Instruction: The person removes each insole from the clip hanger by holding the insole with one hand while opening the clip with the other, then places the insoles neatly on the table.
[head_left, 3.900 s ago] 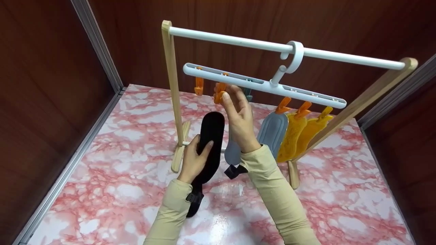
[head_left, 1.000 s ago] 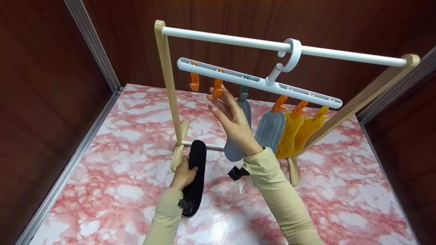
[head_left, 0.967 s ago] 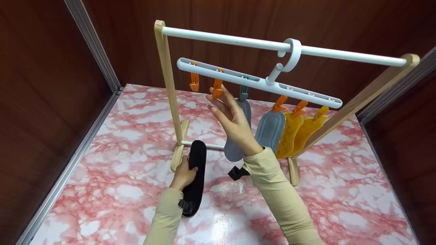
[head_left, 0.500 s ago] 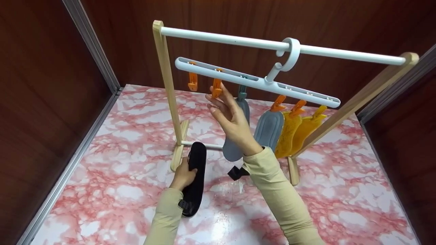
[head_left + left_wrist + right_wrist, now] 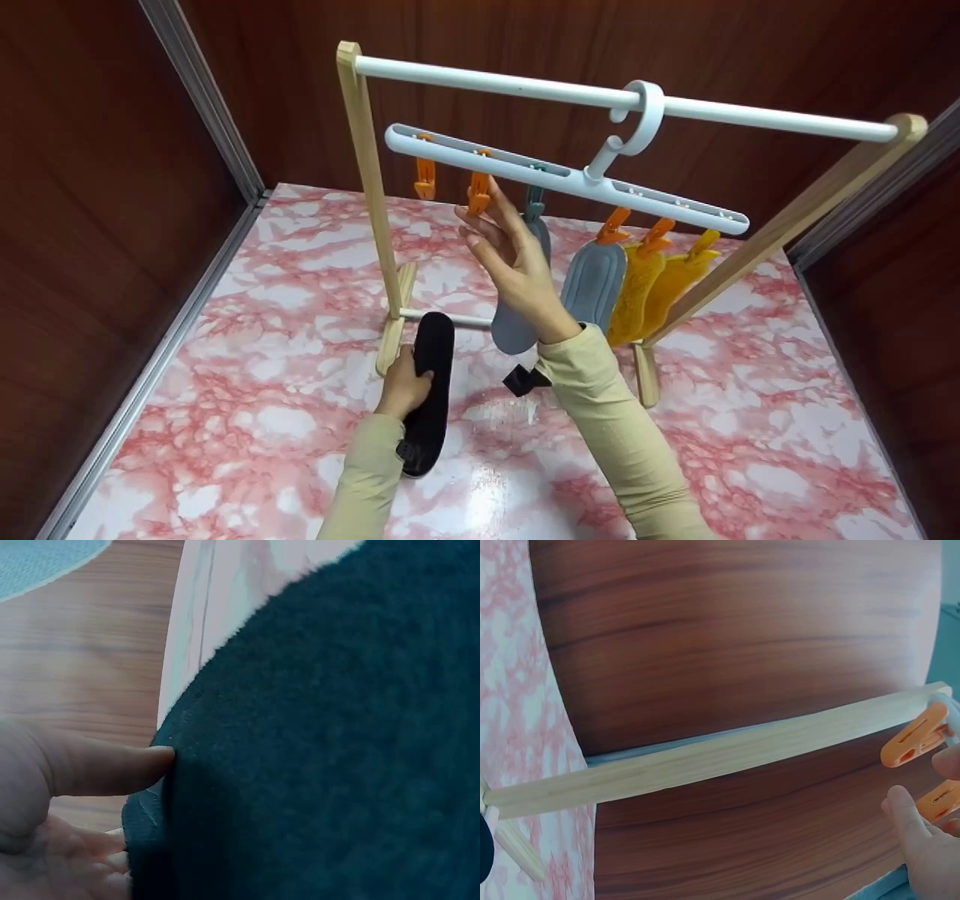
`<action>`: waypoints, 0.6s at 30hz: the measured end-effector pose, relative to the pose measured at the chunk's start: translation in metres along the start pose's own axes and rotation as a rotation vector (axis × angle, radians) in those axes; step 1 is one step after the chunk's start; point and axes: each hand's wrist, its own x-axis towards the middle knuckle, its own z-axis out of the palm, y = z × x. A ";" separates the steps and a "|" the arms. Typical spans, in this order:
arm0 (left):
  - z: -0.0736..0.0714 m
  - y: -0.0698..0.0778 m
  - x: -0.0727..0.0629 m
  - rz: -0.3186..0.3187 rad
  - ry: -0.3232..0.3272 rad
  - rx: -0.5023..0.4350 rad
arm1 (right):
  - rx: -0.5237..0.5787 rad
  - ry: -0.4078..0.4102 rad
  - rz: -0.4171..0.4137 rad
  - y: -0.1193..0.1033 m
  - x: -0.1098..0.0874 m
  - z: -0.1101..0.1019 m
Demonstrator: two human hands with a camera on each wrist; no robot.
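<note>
My left hand (image 5: 403,386) holds a long black insole (image 5: 436,345) by its side edge, low in front of the rack. In the left wrist view the thumb (image 5: 127,769) lies over its fuzzy face, with the other fingers behind. My right hand (image 5: 525,266) is raised with fingers loosely spread, the fingertips right at an orange clip (image 5: 479,195) and the thumb apart from it. That clip hangs with nothing in it, as does another orange clip (image 5: 425,178) to its left. In the right wrist view an orange clip (image 5: 915,739) hangs above the thumb.
A white hanger (image 5: 495,165) hooks over the white rod (image 5: 495,79) of a wooden rack. A green clip (image 5: 534,202) bears a grey insole (image 5: 514,330); clips further right bear another grey insole (image 5: 592,281) and yellow insoles (image 5: 637,292). Wood-grain walls surround the marbled surface (image 5: 247,420).
Several seconds ago my right hand pinched the second orange clip; its fingers have since loosened around it. My left hand has lowered the black insole away from the clip. Little has moved this last second.
</note>
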 end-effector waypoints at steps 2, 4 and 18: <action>0.000 0.000 0.000 0.011 0.026 0.016 | 0.008 0.004 0.011 -0.001 0.000 0.000; 0.001 0.000 0.000 0.018 0.056 0.031 | 0.021 0.012 0.028 -0.002 0.000 0.000; 0.001 0.008 -0.004 0.015 0.156 0.285 | -0.002 0.027 0.022 -0.010 -0.005 -0.007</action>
